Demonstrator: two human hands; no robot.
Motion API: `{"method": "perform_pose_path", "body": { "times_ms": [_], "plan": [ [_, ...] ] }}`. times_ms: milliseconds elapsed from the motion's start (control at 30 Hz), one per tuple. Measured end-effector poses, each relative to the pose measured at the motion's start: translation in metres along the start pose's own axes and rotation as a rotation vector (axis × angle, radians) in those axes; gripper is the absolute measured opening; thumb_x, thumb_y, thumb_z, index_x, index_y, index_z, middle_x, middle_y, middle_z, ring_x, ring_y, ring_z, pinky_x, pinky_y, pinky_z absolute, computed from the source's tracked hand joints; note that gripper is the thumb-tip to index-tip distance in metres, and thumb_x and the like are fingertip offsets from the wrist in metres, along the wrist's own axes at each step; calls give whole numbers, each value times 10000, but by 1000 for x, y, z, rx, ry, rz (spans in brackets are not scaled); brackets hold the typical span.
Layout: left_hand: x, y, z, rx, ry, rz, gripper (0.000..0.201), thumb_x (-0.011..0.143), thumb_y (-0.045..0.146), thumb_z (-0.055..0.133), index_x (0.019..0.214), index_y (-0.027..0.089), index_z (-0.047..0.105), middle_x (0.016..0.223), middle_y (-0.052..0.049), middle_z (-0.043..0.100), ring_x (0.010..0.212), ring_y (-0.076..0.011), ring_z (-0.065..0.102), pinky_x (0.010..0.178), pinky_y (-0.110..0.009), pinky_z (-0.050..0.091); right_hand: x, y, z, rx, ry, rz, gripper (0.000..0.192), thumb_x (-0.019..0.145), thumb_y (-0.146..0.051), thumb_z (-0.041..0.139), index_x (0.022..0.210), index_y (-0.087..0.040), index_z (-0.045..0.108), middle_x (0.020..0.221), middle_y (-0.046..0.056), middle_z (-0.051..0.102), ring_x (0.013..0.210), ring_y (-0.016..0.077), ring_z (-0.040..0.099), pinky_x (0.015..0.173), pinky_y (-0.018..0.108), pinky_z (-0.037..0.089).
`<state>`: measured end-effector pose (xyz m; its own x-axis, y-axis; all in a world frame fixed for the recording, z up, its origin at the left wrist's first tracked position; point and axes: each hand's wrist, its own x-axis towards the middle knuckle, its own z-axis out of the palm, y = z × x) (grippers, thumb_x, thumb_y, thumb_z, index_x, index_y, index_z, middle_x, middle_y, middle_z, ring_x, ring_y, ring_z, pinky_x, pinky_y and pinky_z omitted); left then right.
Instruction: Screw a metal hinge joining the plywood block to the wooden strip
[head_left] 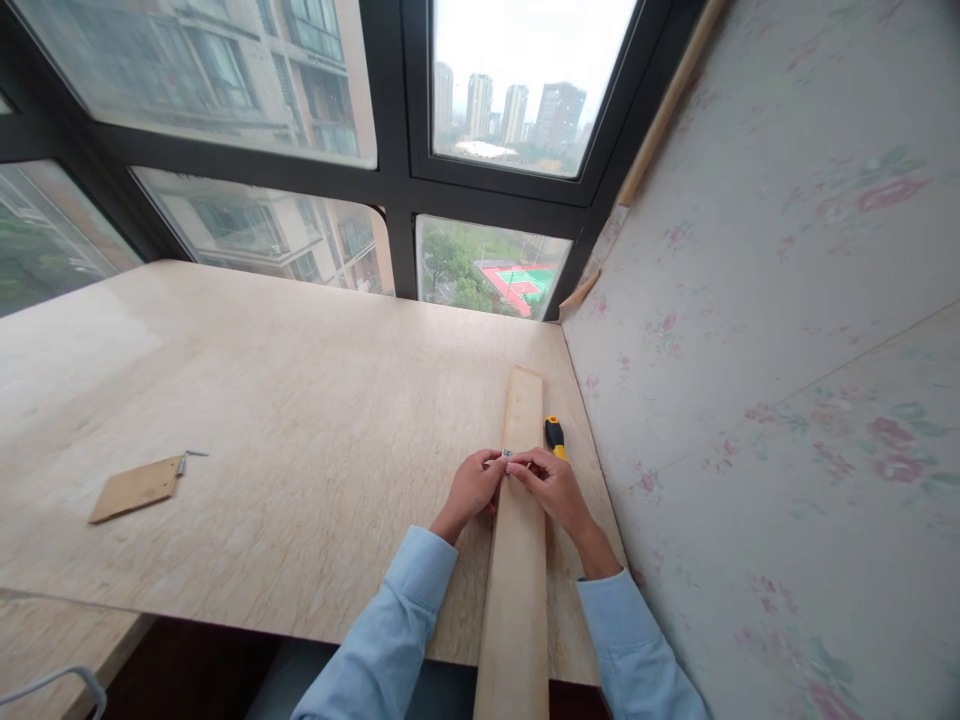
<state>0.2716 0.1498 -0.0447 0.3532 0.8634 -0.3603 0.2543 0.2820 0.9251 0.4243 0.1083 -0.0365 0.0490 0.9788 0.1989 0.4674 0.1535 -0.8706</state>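
Blue sleeves [386, 630] nearest my camera; left hand [474, 488], right hand [553, 490] pinch metallic-looking fitting [507, 454] over wooden plank [517, 590]: probably light, hard; hold edges.

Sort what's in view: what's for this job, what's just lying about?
For this job: pinched small metal piece; wooden plank beneath; probably black-and-yellow tool.
Apparently lying about: small wooden board, metal hardware at its corner.

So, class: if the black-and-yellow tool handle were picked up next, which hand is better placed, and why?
Probably the right hand: the tool handle lies just beyond it, on its side of the wooden board. The left hand is mostly across the board. Both are at the small piece.
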Motion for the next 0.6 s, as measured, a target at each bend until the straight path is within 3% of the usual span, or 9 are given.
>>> {"method": "perform_pose_path", "body": {
  "times_ms": [133, 267, 333, 467, 600],
  "plan": [
    [-1, 2, 0, 12, 11, -15, 382, 902, 363, 523, 1176, 125, 641, 930, -83, 699, 492, -105, 562, 362, -188, 424, 0, -1, -5, 1, 156, 12, 291, 895, -456, 580, 837, -199, 705, 784, 45, 677, 686, 177, 589, 623, 294, 481],
    [1, -1, 0, 15, 12, -26, 371, 909, 371, 530, 1164, 125, 641, 922, -75, 693, 445, -81, 532, 354, -184, 419, 2, 10, -23, -189, 443, 12, 297, 894, -437, 535, 925, -187, 692, 862, 74, 666, 753, 196, 586, 673, 312, 467],
    [2, -2, 0, 21, 9, -22, 364, 912, 369, 531, 1155, 122, 642, 920, -73, 690, 429, -73, 522, 347, -181, 415, 2, 19, -33, -309, 509, 90, 315, 820, -431, 606, 991, -181, 693, 924, 96, 658, 762, 208, 575, 677, 322, 452],
    [4, -4, 0, 28, 4, -11, 373, 910, 377, 539, 1154, 116, 647, 894, -68, 682, 445, -78, 541, 348, -172, 422, 0, 32, -43, -347, 373, 282, 206, 723, -397, 679, 791, -205, 711, 750, 59, 662, 646, 191, 558, 570, 284, 373],
    [4, -4, -1, 10, -6, 6, 381, 905, 382, 543, 1140, 106, 658, 862, -67, 673, 467, -87, 548, 355, -175, 431, -1, 31, -43, -260, 300, 307, 148, 696, -322, 677, 590, -220, 664, 536, 1, 612, 496, 152, 515, 478, 260, 280]
  ]
}}
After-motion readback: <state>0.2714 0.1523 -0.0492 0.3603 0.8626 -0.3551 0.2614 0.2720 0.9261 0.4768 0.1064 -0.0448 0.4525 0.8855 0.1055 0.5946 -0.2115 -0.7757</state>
